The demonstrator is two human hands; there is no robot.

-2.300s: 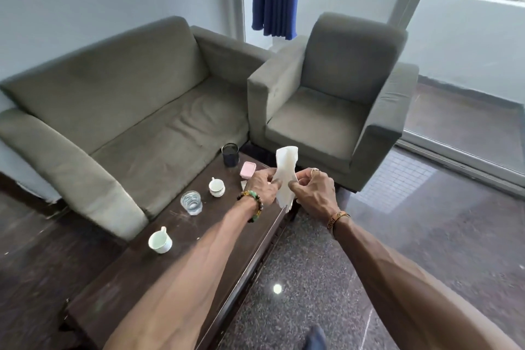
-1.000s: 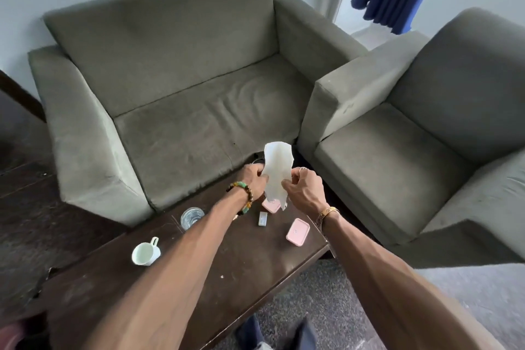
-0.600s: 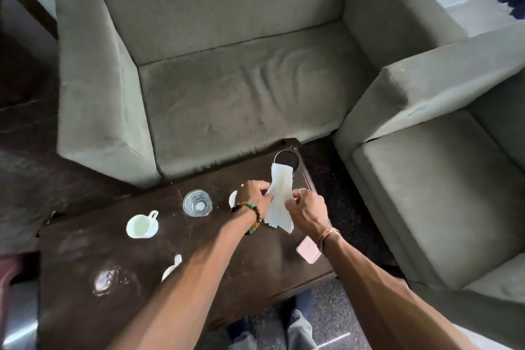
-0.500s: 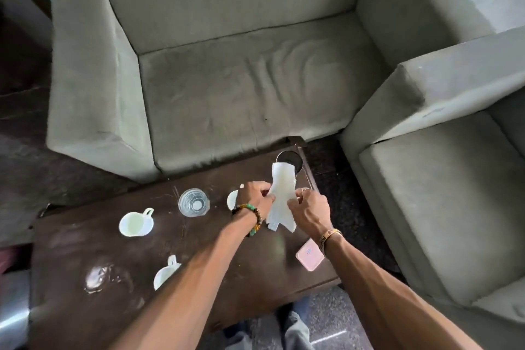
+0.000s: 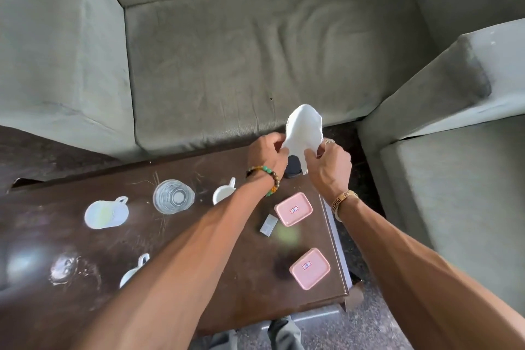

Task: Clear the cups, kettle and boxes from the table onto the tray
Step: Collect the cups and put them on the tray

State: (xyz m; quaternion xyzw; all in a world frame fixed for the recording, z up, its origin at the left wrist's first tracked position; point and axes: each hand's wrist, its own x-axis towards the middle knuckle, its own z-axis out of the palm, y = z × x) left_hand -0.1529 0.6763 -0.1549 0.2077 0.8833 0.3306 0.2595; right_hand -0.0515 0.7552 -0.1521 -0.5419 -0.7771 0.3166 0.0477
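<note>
**Lot: tableware on the dark table (image 5: 199,264). Landmark: the clear glass (image 5: 173,196).**

- White cups, three: first cup (image 5: 105,213) just left of the glass, second cup (image 5: 223,194) just right of it, third cup (image 5: 133,273) nearer than the glass and half hidden by the left forearm. Probably ceramic, so light, rigid and chippable. Take by the handle or round the body.
- Pink boxes, two: far box (image 5: 293,209) right of the glass, near box (image 5: 309,268) right of it and nearer. Lidded, smooth and likely light. Grip across the short sides.
- Dark vessel (image 5: 292,166): right of the glass, under the hands (kettle or cup, cannot tell).
- Tray: not in view.
- Hands: left hand (image 5: 268,155) and right hand (image 5: 329,167) both pinch a soft white tissue (image 5: 304,133) above the vessel.

Change over half a second: the tissue hung flat below the fingers and now stands bunched above them. A second box has come into view.
</note>
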